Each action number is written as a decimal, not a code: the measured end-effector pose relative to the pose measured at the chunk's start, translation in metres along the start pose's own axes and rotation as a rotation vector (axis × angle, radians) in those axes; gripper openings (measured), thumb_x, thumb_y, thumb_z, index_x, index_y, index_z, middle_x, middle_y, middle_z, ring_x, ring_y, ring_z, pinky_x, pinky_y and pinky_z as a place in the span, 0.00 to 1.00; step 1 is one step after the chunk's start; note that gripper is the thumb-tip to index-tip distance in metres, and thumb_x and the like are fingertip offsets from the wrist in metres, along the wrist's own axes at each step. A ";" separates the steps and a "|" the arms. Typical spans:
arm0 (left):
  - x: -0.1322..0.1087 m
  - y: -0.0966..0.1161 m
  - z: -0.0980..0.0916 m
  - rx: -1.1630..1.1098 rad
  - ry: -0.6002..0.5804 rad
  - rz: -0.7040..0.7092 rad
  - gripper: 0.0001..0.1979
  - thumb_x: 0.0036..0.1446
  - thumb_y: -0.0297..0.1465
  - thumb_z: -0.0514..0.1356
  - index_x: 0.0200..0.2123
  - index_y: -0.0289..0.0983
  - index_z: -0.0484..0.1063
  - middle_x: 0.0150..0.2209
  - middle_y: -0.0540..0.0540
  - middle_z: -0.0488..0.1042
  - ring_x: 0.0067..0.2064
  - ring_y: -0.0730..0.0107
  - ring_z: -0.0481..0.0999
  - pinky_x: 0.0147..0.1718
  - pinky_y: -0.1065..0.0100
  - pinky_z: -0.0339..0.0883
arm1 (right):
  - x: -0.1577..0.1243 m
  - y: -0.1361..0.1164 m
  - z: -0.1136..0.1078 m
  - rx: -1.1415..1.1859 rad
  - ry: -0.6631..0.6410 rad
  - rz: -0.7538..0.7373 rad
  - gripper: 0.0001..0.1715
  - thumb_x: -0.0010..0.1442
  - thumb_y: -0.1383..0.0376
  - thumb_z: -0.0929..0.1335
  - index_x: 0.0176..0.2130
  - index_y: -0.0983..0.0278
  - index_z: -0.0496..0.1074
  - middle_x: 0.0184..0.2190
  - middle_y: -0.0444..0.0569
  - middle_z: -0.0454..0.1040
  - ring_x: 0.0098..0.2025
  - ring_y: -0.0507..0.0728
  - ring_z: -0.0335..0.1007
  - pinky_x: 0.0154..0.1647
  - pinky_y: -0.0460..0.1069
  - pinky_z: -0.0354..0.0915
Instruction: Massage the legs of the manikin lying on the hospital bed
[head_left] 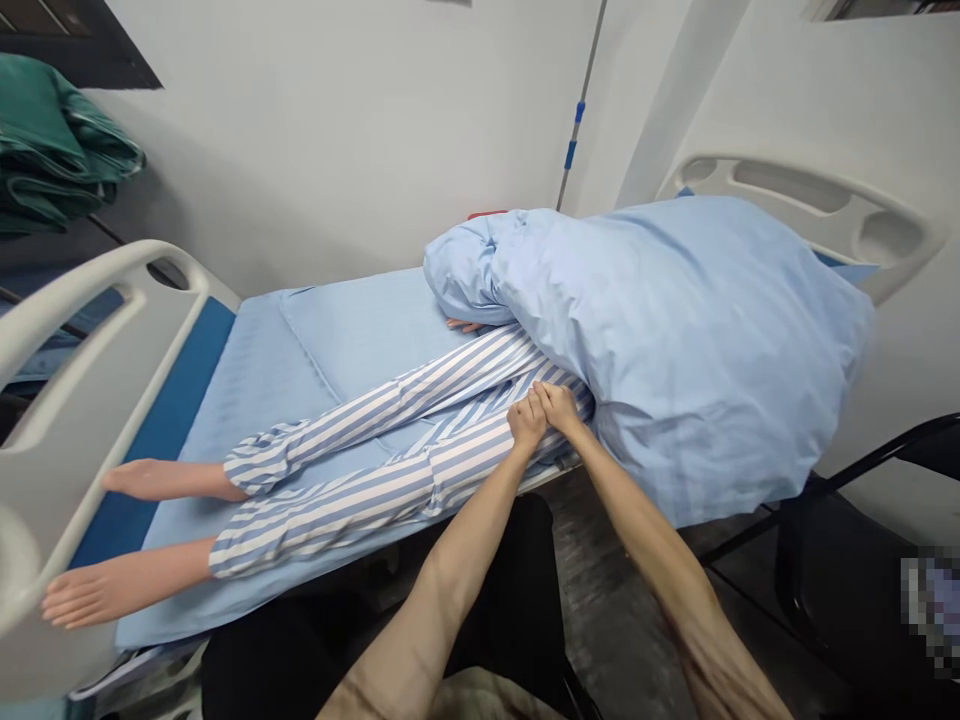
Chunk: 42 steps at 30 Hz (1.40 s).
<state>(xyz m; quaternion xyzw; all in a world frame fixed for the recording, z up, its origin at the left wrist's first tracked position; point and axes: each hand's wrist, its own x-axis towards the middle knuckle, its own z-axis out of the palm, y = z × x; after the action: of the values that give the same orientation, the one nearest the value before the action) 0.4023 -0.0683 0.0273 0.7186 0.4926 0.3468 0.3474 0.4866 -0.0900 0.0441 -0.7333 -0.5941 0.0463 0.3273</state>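
Note:
A figure that looks like a manikin lies on the bed in blue-and-white striped trousers (390, 490), its bare feet (139, 585) toward the left end. My left hand (527, 420) and my right hand (559, 406) are side by side on the upper part of the nearer thigh. Both are closed, with fingers curled down into the trouser cloth; the fingertips are hidden. Just right of them a light blue quilt (675, 330) is heaped over the figure's upper body. Part of the figure's hand (463, 325) shows below the quilt's edge.
The bed has a pale footboard (169, 290) at left and a headboard (795, 190) at right. Behind it, a pole (574, 140) with blue clamps stands by the wall. Green folded cloth (52, 145) hangs at far left. A black chair (847, 560) is at right.

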 end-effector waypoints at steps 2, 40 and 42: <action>-0.001 0.001 0.001 0.097 0.009 0.000 0.22 0.64 0.33 0.44 0.30 0.31 0.74 0.24 0.38 0.72 0.29 0.68 0.67 0.30 0.67 0.50 | -0.001 0.005 -0.001 -0.109 0.013 0.013 0.21 0.64 0.60 0.57 0.24 0.65 0.65 0.21 0.52 0.70 0.23 0.50 0.57 0.29 0.48 0.45; 0.004 -0.017 -0.032 0.130 -0.212 0.055 0.28 0.65 0.40 0.39 0.29 0.36 0.76 0.31 0.42 0.76 0.33 0.70 0.72 0.34 0.70 0.58 | -0.005 0.024 0.004 -0.370 0.114 0.171 0.24 0.64 0.61 0.57 0.29 0.68 0.74 0.25 0.55 0.74 0.22 0.49 0.54 0.28 0.47 0.43; 0.002 -0.046 -0.069 0.172 -0.215 0.038 0.28 0.65 0.38 0.39 0.28 0.35 0.74 0.28 0.44 0.75 0.31 0.72 0.70 0.32 0.71 0.56 | -0.005 0.024 0.004 -0.385 0.132 0.176 0.23 0.64 0.61 0.58 0.29 0.68 0.75 0.24 0.54 0.73 0.22 0.49 0.52 0.28 0.47 0.42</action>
<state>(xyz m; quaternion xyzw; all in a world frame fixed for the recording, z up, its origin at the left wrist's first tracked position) 0.3230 -0.0433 0.0251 0.7878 0.4669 0.2308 0.3288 0.5031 -0.0943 0.0265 -0.8328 -0.5029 -0.0879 0.2140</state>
